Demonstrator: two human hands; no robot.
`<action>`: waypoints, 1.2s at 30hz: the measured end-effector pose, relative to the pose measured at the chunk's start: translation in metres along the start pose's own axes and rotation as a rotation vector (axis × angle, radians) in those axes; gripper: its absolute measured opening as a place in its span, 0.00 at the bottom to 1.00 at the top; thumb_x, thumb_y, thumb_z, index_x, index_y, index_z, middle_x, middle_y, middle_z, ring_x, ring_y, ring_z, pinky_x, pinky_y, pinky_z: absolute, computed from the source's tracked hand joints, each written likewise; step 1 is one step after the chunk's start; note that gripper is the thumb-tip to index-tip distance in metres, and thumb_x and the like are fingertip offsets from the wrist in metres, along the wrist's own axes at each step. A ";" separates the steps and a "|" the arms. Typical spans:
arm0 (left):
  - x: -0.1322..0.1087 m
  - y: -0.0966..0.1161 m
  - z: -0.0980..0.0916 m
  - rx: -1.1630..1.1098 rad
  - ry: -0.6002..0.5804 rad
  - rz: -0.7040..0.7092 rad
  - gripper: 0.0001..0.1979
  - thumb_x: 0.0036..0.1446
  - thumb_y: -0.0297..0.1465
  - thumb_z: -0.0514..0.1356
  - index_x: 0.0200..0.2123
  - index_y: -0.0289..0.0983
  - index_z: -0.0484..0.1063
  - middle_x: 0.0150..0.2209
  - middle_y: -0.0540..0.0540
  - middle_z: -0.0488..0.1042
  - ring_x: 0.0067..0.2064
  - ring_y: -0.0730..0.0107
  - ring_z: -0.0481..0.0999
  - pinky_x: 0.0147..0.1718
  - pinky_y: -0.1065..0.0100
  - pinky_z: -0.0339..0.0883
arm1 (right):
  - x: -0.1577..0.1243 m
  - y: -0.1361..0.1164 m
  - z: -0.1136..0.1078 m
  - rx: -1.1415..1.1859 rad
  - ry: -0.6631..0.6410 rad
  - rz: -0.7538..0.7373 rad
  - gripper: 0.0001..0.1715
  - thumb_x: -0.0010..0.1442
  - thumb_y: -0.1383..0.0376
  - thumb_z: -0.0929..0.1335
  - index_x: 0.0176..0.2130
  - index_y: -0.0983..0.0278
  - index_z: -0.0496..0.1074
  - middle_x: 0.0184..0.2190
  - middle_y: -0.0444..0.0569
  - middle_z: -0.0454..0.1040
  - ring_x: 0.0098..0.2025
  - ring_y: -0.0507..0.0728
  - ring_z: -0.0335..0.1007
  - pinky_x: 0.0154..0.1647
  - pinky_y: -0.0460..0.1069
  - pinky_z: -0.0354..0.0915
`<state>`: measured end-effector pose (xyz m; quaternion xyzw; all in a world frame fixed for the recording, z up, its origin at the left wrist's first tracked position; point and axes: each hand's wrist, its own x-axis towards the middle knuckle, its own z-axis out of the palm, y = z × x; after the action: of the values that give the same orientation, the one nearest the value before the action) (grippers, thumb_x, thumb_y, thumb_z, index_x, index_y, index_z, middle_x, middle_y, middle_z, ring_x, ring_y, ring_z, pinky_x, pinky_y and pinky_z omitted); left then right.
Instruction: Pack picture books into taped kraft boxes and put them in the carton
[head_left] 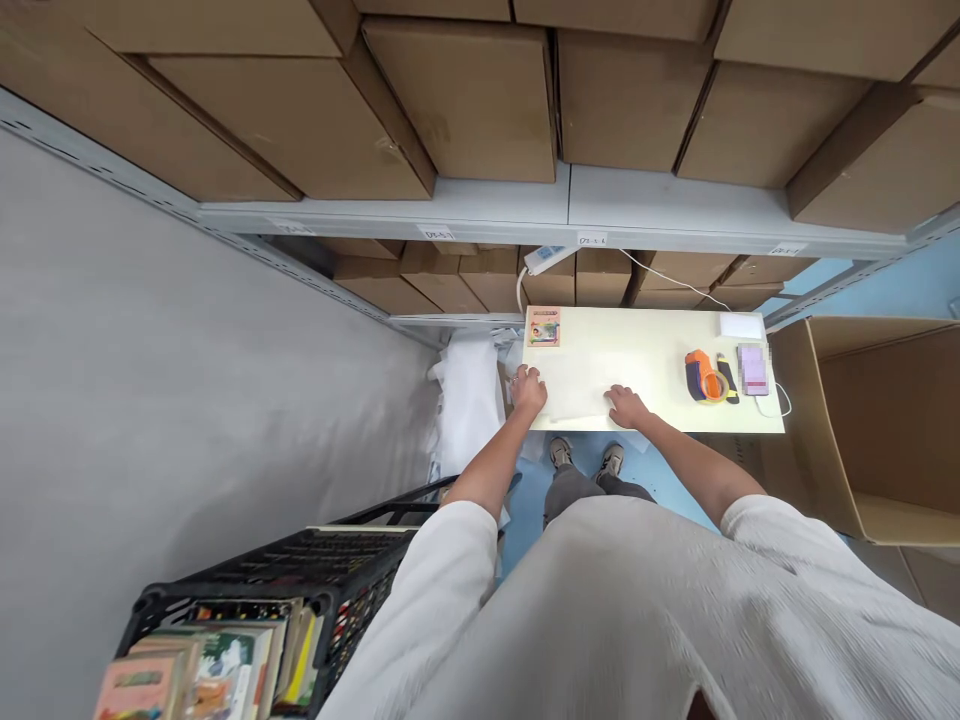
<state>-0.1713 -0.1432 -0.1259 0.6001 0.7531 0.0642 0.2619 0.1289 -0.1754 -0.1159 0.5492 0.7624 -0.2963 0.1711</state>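
A pale yellow table [660, 340] stands in front of me. My left hand [529, 390] rests at its left edge, with the fingers bent and a little apart. My right hand [625, 406] lies near the front edge, its fingers reaching inward over the tabletop. Between the hands is a faint, whitish thin sheet [576, 414] that hardly stands out from the table; whether either hand pinches it is unclear. Beyond my left hand, at the far left corner, lies a small book with a colourful cover [544, 327]. Neither hand touches it.
On the table's right are an orange tape dispenser [698, 374], a yellow-black cutter [727, 380], a phone [752, 370] and a white box [741, 326]. White wrapping sheets [471, 400] hang left. A black crate [322, 570] holds books. An open carton [885, 430] stands right. Boxes fill the shelves [495, 205].
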 end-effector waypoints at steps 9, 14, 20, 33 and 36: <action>-0.019 0.013 0.020 0.036 -0.202 0.334 0.26 0.64 0.25 0.62 0.65 0.41 0.72 0.72 0.32 0.66 0.72 0.38 0.64 0.70 0.43 0.59 | 0.005 -0.019 -0.021 0.062 -0.001 0.101 0.34 0.68 0.66 0.67 0.71 0.61 0.71 0.73 0.60 0.65 0.71 0.69 0.64 0.70 0.60 0.64; -0.031 0.001 0.022 0.085 -0.270 0.337 0.26 0.64 0.22 0.57 0.64 0.37 0.72 0.64 0.29 0.71 0.67 0.40 0.68 0.67 0.45 0.61 | 0.004 -0.026 -0.026 0.055 0.015 0.156 0.33 0.69 0.66 0.66 0.70 0.61 0.71 0.72 0.60 0.66 0.70 0.70 0.63 0.69 0.61 0.64; -0.035 -0.009 0.020 0.157 -0.280 0.398 0.24 0.65 0.22 0.55 0.63 0.37 0.72 0.64 0.29 0.70 0.66 0.42 0.68 0.65 0.47 0.61 | 0.007 -0.035 -0.027 0.043 0.004 0.210 0.31 0.71 0.65 0.65 0.70 0.63 0.71 0.72 0.61 0.65 0.71 0.70 0.62 0.68 0.59 0.65; -0.016 -0.016 0.022 0.085 -0.265 0.458 0.36 0.65 0.25 0.61 0.75 0.44 0.64 0.74 0.33 0.65 0.74 0.41 0.63 0.71 0.43 0.58 | 0.094 -0.080 -0.062 0.267 0.198 0.387 0.23 0.74 0.63 0.64 0.64 0.61 0.74 0.65 0.59 0.74 0.64 0.65 0.73 0.63 0.55 0.70; -0.013 -0.017 0.028 0.098 -0.265 0.449 0.38 0.65 0.26 0.64 0.76 0.46 0.63 0.74 0.33 0.67 0.74 0.41 0.64 0.71 0.42 0.58 | 0.145 -0.104 -0.076 0.428 0.232 0.463 0.22 0.74 0.59 0.66 0.63 0.60 0.73 0.63 0.56 0.76 0.62 0.62 0.75 0.59 0.53 0.71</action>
<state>-0.1714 -0.1665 -0.1528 0.7673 0.5623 0.0049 0.3082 -0.0135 -0.0430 -0.1156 0.7613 0.5522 -0.3387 0.0269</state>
